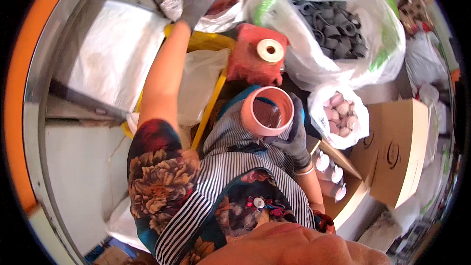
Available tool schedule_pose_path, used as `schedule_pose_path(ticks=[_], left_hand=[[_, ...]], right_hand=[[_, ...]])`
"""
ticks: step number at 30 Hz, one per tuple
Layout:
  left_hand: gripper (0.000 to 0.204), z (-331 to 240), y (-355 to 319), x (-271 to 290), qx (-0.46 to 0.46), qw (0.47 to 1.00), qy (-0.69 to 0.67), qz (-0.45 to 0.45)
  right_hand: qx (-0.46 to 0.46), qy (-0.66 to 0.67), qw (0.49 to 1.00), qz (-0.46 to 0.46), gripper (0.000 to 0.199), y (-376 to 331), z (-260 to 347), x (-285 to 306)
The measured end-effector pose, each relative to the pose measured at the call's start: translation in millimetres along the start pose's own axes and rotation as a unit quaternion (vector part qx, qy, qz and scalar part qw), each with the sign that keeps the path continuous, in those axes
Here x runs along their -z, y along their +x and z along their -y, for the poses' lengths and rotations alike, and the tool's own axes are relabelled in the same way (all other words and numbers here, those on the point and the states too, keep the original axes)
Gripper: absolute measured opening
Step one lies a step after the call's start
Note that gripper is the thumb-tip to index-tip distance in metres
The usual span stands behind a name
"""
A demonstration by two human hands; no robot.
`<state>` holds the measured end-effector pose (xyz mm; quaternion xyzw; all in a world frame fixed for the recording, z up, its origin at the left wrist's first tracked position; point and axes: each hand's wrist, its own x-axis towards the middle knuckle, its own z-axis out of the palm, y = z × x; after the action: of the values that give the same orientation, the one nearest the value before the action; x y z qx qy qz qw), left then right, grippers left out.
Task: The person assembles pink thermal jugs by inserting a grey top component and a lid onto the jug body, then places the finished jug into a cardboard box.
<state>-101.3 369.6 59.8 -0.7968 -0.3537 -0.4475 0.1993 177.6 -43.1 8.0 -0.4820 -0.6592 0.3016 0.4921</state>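
My right hand (293, 140), in a grey glove, is closed round the side of a pink round cup-shaped part (249, 113). Its wide mouth faces up and shows a darker, see-through-looking inside. I hold it above my lap, over a striped apron (228, 172). Farther off to the left, my left hand (197, 1), also gloved in grey, reaches into a white plastic bag (227, 21) of dark pink pieces (224, 1). Its fingers look apart over the pieces; their tips are partly hard to make out.
A red machine block (245, 64) with a pale round knob stands ahead, beside a yellow crate (216, 99) lined with plastic. A large clear bag (304, 66) holds grey caps. At right are a small bag of pink caps (338, 114) and an open cardboard box (400, 152) with bottle-like parts (329, 174).
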Motion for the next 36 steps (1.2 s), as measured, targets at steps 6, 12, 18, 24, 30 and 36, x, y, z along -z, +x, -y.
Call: schedule_pose_path(ticks=[6,12,18,24,30,36], left_hand=[[0.055,-184,-95,69,0.296,0.494,-0.753,0.317],[0.016,-200,-148,89,0.469,0.554,-0.649,0.229],[0.019,-182,-185,76,0.496,0.55,-0.642,0.197],[0.019,-177,-181,65,0.506,0.615,-0.558,0.233],[0.029,-177,-171,63,0.589,0.412,-0.68,0.145],[0.024,-189,-157,54,0.6,0.389,-0.679,0.167]], right_hand=[[-0.134,0.268,0.938,0.174,0.14,49,-15,21],[-0.18,-0.087,0.927,0.316,0.075,114,-64,83],[-0.122,-0.312,0.939,-0.076,0.045,237,-211,198],[-0.263,-0.479,0.837,-0.003,0.061,298,-403,220],[-0.418,-0.463,0.781,0.022,0.096,306,-437,205],[-0.326,-0.492,0.805,-0.063,0.084,299,-356,206]])
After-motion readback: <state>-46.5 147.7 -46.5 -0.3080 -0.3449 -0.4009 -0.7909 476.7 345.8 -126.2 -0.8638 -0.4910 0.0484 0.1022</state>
